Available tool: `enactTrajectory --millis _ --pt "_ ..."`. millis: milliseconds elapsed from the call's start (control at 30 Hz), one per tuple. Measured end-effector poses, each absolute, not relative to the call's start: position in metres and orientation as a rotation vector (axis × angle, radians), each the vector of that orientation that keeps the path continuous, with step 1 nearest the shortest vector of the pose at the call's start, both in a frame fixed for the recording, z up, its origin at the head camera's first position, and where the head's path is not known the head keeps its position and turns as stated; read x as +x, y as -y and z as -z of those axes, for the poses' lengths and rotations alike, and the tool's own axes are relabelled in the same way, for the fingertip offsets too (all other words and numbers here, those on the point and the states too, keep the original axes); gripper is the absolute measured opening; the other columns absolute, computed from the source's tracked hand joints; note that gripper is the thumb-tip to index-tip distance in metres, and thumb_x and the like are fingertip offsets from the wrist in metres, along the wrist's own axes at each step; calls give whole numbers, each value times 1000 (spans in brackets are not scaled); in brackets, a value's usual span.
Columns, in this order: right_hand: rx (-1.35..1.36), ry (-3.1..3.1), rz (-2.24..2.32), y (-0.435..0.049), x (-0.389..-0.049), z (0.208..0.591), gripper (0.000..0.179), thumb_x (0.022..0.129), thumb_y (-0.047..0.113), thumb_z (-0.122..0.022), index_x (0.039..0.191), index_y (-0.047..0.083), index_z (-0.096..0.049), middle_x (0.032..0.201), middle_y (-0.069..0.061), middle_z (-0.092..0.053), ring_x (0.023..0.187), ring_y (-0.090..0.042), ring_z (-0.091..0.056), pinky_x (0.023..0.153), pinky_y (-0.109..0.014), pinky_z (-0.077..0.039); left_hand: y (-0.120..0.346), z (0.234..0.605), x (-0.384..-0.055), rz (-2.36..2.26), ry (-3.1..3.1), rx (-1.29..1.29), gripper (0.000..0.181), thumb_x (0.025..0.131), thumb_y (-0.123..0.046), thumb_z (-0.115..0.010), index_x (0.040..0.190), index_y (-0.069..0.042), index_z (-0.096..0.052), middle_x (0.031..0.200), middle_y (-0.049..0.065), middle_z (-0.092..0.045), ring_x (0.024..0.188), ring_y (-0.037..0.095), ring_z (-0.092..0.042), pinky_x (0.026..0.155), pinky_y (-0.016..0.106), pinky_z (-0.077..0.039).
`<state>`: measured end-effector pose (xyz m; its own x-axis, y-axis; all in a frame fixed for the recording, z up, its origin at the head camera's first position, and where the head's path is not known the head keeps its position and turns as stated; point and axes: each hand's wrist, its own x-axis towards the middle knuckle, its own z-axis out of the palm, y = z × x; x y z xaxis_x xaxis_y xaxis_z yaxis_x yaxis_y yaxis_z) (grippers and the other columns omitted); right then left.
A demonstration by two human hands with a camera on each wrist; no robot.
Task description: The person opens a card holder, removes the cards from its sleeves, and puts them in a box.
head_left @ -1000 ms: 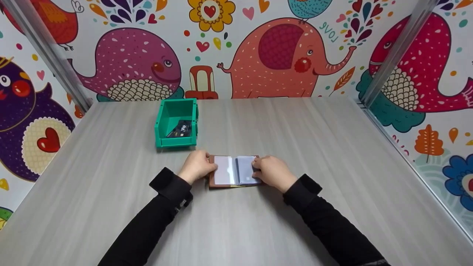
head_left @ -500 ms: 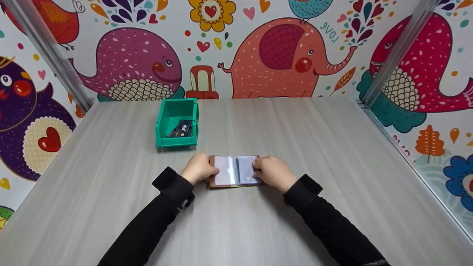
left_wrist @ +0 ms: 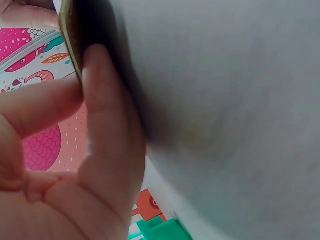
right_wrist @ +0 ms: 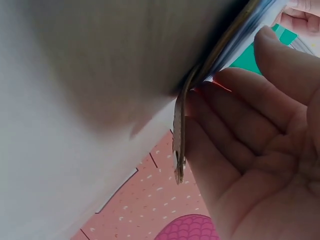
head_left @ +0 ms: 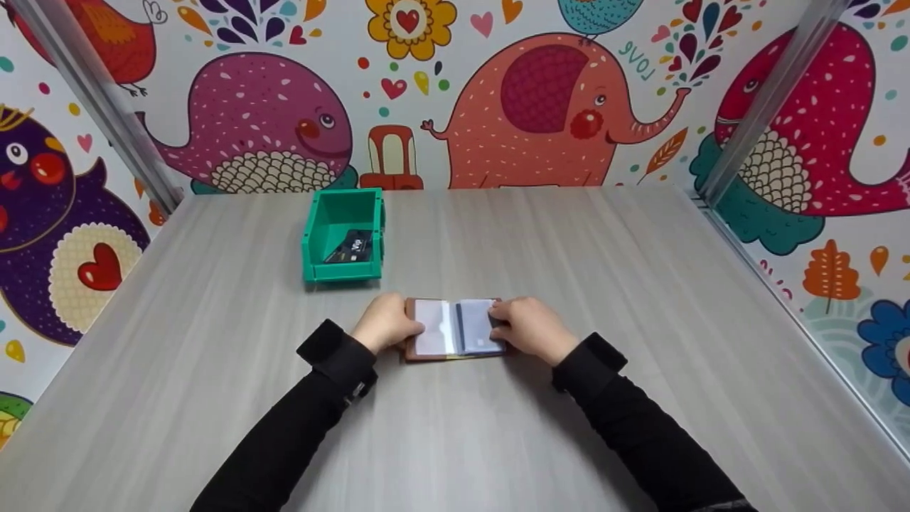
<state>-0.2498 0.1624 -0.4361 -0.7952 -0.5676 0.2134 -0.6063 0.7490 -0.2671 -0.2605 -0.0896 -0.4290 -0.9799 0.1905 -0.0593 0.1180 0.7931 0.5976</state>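
**Card wallet [head_left: 434,334] spread between both hands, green bin at its 10 o'clock**

On the pale bench [head_left: 455,441], a green bin [head_left: 343,272] stands at the wallet's 10 o'clock and at 11 o'clock from the left hand [head_left: 384,324], near but apart from it. Dark cards [head_left: 355,247], one printed "Vip", lie inside the bin towards its 5 o'clock corner. Beyond the bench's far edge, at 12 o'clock, rises a wall painted with an elephant [head_left: 533,153] and a whale [head_left: 249,114]. Black sleeves [head_left: 266,434] reach in from 7 and 5 o'clock.

The wallet lies directly within each grip: the left hand pinches its 9 o'clock edge, and the right hand [head_left: 534,328] holds its 3 o'clock edge, covering part of the clear right-hand pocket [head_left: 476,323].

From the head, the underside is hidden; the left wrist view shows a finger [left_wrist: 102,95] behind the cover, with the thumb [left_wrist: 40,107] on the other side. The right wrist view alone reveals a brown strap [right_wrist: 179,137] against the right fingers, plus the layered pocket edges. Whether the cover touches the bench, I cannot tell.
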Motion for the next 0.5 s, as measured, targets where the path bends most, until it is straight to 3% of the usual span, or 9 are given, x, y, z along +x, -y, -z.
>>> enactTrajectory --millis 133,300,500 --pt "926 2831 -539 -164 -252 434 11 83 6 -76 91 2 -70 103 -14 -72 88 -30 -68 78 -43 -53 88 429 -262 -959 -2848 237 18 73 -8 -73 77 4 -61 72 8 -57 66 21 -48 69 39 -49" --pt "906 2824 -563 -164 -255 433 27 84 3 -75 110 -1 -72 114 -19 -69 103 -35 -66 89 -46 -51 88 430 -263 -972 -2832 219 19 74 -8 -73 80 6 -61 74 9 -58 68 21 -48 70 39 -49" --pt "956 2824 -493 -162 -258 433 29 84 1 -74 112 -2 -72 116 -18 -68 108 -35 -64 93 -45 -50 90 431 -263 -983 -2832 223 18 74 -7 -73 79 5 -61 73 8 -56 68 21 -47 70 38 -48"
